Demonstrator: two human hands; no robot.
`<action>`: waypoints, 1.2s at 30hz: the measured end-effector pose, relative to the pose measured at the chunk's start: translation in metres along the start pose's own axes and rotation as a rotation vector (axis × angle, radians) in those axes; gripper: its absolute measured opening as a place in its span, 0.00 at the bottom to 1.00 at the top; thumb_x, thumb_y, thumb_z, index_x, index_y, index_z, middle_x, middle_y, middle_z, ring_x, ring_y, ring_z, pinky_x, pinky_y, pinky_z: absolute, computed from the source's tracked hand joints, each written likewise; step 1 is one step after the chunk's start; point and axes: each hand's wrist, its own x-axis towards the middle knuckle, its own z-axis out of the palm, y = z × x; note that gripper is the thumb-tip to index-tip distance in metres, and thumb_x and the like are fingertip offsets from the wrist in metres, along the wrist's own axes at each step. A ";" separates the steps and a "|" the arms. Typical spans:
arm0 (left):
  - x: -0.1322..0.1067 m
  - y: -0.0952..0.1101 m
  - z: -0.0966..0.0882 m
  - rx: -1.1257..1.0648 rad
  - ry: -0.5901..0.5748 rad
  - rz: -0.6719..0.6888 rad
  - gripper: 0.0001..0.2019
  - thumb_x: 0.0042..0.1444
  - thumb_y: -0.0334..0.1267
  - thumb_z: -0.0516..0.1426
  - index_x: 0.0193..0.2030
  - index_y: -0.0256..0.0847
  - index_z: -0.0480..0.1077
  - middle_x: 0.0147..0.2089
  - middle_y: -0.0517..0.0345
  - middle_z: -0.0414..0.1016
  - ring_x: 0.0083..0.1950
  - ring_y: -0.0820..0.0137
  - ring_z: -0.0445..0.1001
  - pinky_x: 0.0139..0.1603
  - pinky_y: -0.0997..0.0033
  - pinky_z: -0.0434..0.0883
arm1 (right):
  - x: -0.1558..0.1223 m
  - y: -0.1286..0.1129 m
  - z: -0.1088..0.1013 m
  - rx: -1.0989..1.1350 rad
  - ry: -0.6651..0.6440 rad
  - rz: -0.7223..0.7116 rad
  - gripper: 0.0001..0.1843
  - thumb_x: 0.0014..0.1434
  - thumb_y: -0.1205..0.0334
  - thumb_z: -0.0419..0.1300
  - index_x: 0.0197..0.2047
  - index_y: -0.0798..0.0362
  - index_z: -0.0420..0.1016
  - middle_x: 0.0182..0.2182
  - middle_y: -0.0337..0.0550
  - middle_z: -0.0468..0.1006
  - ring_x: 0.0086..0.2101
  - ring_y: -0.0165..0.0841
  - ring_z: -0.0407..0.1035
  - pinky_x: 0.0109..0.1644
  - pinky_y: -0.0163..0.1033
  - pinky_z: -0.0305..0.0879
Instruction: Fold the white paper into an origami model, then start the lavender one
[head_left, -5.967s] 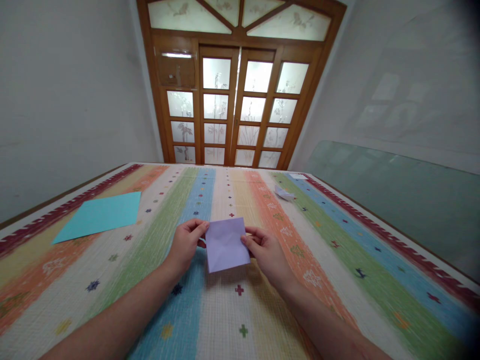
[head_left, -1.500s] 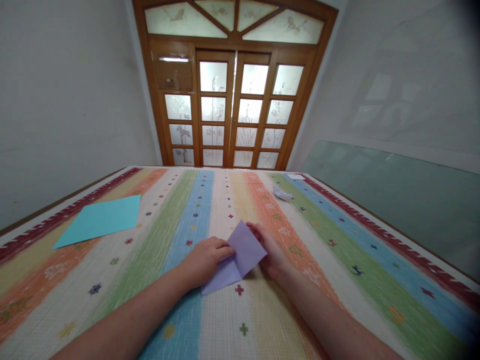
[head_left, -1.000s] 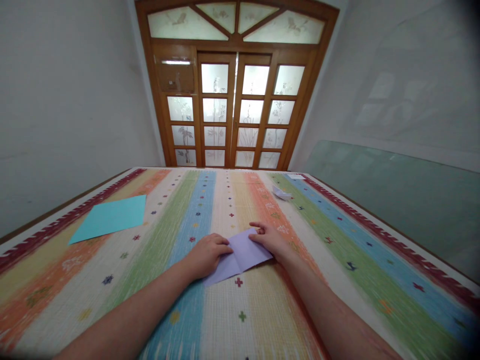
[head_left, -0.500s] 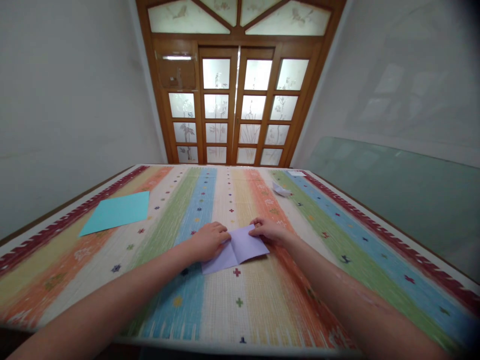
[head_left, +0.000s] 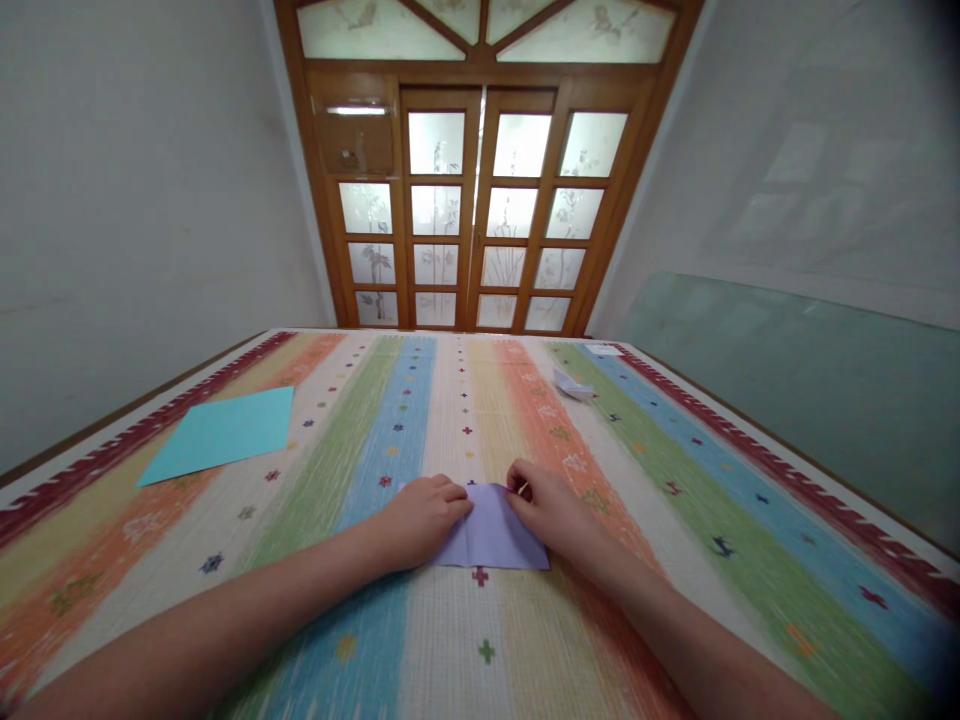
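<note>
A folded lavender paper (head_left: 493, 538) lies flat on the striped mat (head_left: 315, 470) in front of me. My left hand (head_left: 418, 520) rests on the paper's left part with its fingers curled, pressing it down. My right hand (head_left: 546, 512) is on the paper's right upper edge, its fingertips pinched together at the top fold. A crease runs down the middle of the paper between the two hands. The left and right edges of the paper are hidden under my hands.
A teal paper sheet (head_left: 221, 432) lies on the mat at the far left. A small white folded paper (head_left: 574, 385) and a white slip (head_left: 604, 350) lie far right. A glass panel (head_left: 787, 400) leans along the right wall; a wooden door (head_left: 480, 200) stands behind.
The lavender paper was held up in both hands, then laid on the mat and flattened. Both hands now press it lower and closer to me than half a second ago.
</note>
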 end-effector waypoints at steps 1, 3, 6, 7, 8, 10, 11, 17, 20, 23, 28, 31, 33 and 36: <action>-0.002 0.000 0.001 -0.009 0.007 -0.009 0.14 0.64 0.31 0.51 0.53 0.41 0.72 0.48 0.50 0.77 0.51 0.63 0.73 0.53 0.61 0.69 | -0.004 -0.002 0.000 -0.023 0.013 -0.053 0.04 0.58 0.70 0.56 0.35 0.52 0.69 0.31 0.41 0.75 0.32 0.32 0.67 0.35 0.35 0.58; -0.005 -0.002 0.003 -0.025 0.020 -0.045 0.14 0.64 0.32 0.51 0.54 0.39 0.71 0.51 0.50 0.76 0.53 0.62 0.71 0.55 0.60 0.68 | -0.011 -0.006 0.001 -0.043 -0.001 -0.136 0.06 0.59 0.70 0.55 0.39 0.52 0.71 0.34 0.41 0.75 0.34 0.32 0.69 0.38 0.36 0.60; -0.007 -0.005 0.004 -0.036 0.021 -0.097 0.16 0.64 0.34 0.52 0.57 0.39 0.70 0.54 0.49 0.74 0.55 0.60 0.70 0.58 0.57 0.67 | -0.019 -0.013 0.000 -0.079 -0.044 -0.245 0.08 0.61 0.71 0.55 0.41 0.51 0.71 0.37 0.42 0.76 0.37 0.32 0.69 0.41 0.37 0.62; -0.007 -0.006 0.004 -0.033 0.018 -0.114 0.17 0.63 0.34 0.52 0.58 0.39 0.70 0.55 0.49 0.74 0.55 0.60 0.69 0.58 0.55 0.66 | -0.020 -0.016 0.000 -0.089 -0.056 -0.273 0.07 0.61 0.71 0.55 0.41 0.51 0.71 0.37 0.42 0.75 0.37 0.32 0.69 0.41 0.37 0.62; -0.008 -0.007 0.005 -0.028 0.016 -0.131 0.17 0.63 0.34 0.52 0.58 0.39 0.69 0.55 0.49 0.73 0.56 0.59 0.69 0.59 0.55 0.66 | -0.022 -0.019 0.000 -0.098 -0.078 -0.295 0.07 0.62 0.71 0.55 0.41 0.52 0.71 0.37 0.42 0.75 0.37 0.32 0.69 0.42 0.37 0.62; -0.008 -0.008 0.006 -0.012 0.015 -0.165 0.19 0.62 0.35 0.52 0.60 0.39 0.68 0.57 0.47 0.72 0.58 0.58 0.67 0.61 0.53 0.64 | -0.025 -0.023 0.001 -0.125 -0.109 -0.333 0.07 0.62 0.71 0.54 0.39 0.53 0.72 0.36 0.43 0.75 0.37 0.33 0.69 0.42 0.37 0.63; -0.008 -0.008 0.006 -0.005 0.015 -0.180 0.20 0.62 0.35 0.53 0.60 0.39 0.68 0.58 0.46 0.71 0.59 0.58 0.66 0.62 0.52 0.63 | -0.026 -0.025 0.002 -0.134 -0.114 -0.353 0.07 0.62 0.71 0.54 0.39 0.53 0.72 0.36 0.44 0.75 0.37 0.33 0.69 0.42 0.38 0.64; -0.009 -0.008 0.006 0.004 0.012 -0.217 0.21 0.61 0.37 0.53 0.61 0.42 0.66 0.60 0.47 0.68 0.61 0.57 0.64 0.63 0.52 0.61 | -0.032 -0.029 0.009 -0.177 -0.123 -0.480 0.07 0.62 0.70 0.55 0.36 0.54 0.75 0.36 0.47 0.76 0.39 0.36 0.70 0.44 0.40 0.66; -0.010 -0.008 0.005 -0.001 0.012 -0.222 0.21 0.61 0.37 0.53 0.61 0.42 0.66 0.60 0.46 0.68 0.61 0.57 0.64 0.63 0.51 0.61 | -0.030 -0.028 0.010 -0.191 -0.124 -0.553 0.08 0.61 0.71 0.56 0.34 0.53 0.76 0.35 0.47 0.78 0.40 0.36 0.70 0.45 0.41 0.66; -0.010 -0.009 0.004 -0.010 0.011 -0.225 0.21 0.61 0.37 0.53 0.61 0.42 0.67 0.60 0.46 0.68 0.61 0.57 0.64 0.62 0.52 0.61 | -0.028 -0.027 0.012 -0.209 -0.147 -0.599 0.07 0.60 0.71 0.58 0.33 0.52 0.76 0.35 0.45 0.79 0.41 0.37 0.70 0.48 0.43 0.65; -0.009 -0.012 0.004 -0.020 0.023 -0.231 0.19 0.61 0.38 0.54 0.59 0.42 0.68 0.58 0.47 0.69 0.60 0.57 0.65 0.61 0.52 0.63 | -0.026 -0.025 0.016 -0.197 -0.167 -0.624 0.07 0.59 0.70 0.59 0.34 0.51 0.78 0.36 0.43 0.80 0.44 0.38 0.70 0.52 0.45 0.63; -0.008 -0.012 0.002 -0.017 0.023 -0.227 0.18 0.61 0.39 0.54 0.58 0.43 0.69 0.57 0.47 0.69 0.59 0.57 0.65 0.60 0.52 0.64 | -0.025 -0.023 0.017 -0.173 -0.190 -0.633 0.07 0.60 0.70 0.59 0.34 0.51 0.78 0.36 0.42 0.80 0.46 0.38 0.70 0.53 0.45 0.63; -0.007 -0.012 0.001 -0.015 0.020 -0.222 0.18 0.61 0.39 0.54 0.58 0.43 0.69 0.57 0.47 0.69 0.59 0.57 0.66 0.60 0.52 0.64 | -0.024 -0.022 0.016 -0.161 -0.204 -0.631 0.07 0.60 0.69 0.59 0.35 0.51 0.78 0.36 0.42 0.80 0.46 0.38 0.70 0.53 0.45 0.63; -0.007 -0.012 0.000 -0.006 0.017 -0.218 0.18 0.61 0.39 0.54 0.58 0.43 0.69 0.58 0.47 0.69 0.59 0.57 0.66 0.60 0.52 0.63 | -0.024 -0.020 0.015 -0.148 -0.216 -0.636 0.07 0.61 0.68 0.59 0.36 0.51 0.79 0.36 0.42 0.80 0.46 0.37 0.70 0.55 0.46 0.62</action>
